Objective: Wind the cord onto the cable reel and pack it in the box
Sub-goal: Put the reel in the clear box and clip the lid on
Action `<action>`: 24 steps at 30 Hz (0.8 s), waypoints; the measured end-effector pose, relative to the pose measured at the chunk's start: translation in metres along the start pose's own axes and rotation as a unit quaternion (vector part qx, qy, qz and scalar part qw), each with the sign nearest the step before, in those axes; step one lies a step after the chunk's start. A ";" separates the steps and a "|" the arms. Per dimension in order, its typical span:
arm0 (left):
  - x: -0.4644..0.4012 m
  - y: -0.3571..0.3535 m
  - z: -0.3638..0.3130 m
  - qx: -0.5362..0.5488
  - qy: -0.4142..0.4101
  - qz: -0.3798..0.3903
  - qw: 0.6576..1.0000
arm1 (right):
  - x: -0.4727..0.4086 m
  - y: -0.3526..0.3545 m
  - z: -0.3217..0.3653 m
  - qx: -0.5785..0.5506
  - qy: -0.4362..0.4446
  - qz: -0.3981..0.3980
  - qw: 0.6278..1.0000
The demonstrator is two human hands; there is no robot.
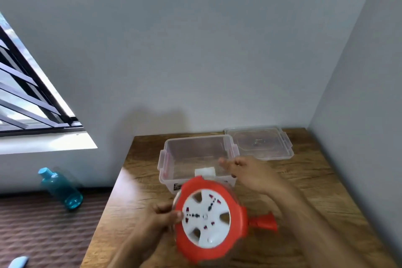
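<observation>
The left hand (162, 213) pinches the rim of the cable reel (210, 220), held over the desk (315, 191) just short of the open box (165, 159). The right hand (250, 172) hovers beyond it, fingers loosely spread, gripping nothing. The reel looks like rigid, smooth plastic, probably light; its orange handle (264, 221) offers surer purchase than the rim.

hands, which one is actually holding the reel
The left hand: it grips the rim of the orange reel. The right hand hovers open by the clear box, holding nothing.
</observation>
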State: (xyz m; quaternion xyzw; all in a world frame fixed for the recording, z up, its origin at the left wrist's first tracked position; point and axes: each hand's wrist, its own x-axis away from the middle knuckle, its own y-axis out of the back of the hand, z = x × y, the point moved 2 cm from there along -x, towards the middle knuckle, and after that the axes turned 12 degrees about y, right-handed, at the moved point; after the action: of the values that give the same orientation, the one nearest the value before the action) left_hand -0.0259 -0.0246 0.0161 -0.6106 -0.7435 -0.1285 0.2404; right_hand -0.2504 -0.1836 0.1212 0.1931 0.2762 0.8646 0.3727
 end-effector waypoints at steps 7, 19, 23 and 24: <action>-0.050 0.033 -0.134 0.024 -0.103 -0.103 0.989 | -0.080 0.030 0.040 -0.051 0.078 0.004 0.996; -0.116 0.019 -0.133 -0.423 -0.090 -0.257 0.864 | -0.143 -0.042 -0.032 0.016 -0.092 0.038 0.995; -0.121 0.001 -0.112 -0.516 -0.122 -0.254 0.809 | -0.135 -0.062 -0.046 0.065 -0.141 0.061 0.986; -0.123 0.000 -0.109 -0.552 -0.115 -0.263 0.783 | -0.133 -0.066 -0.046 0.081 -0.145 0.070 0.984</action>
State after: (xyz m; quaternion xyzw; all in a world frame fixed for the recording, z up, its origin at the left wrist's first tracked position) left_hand 0.0132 -0.1819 0.0454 -0.4296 -0.6995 -0.5041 -0.2683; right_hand -0.1537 -0.2615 0.0272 0.3650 0.2741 0.8261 0.3306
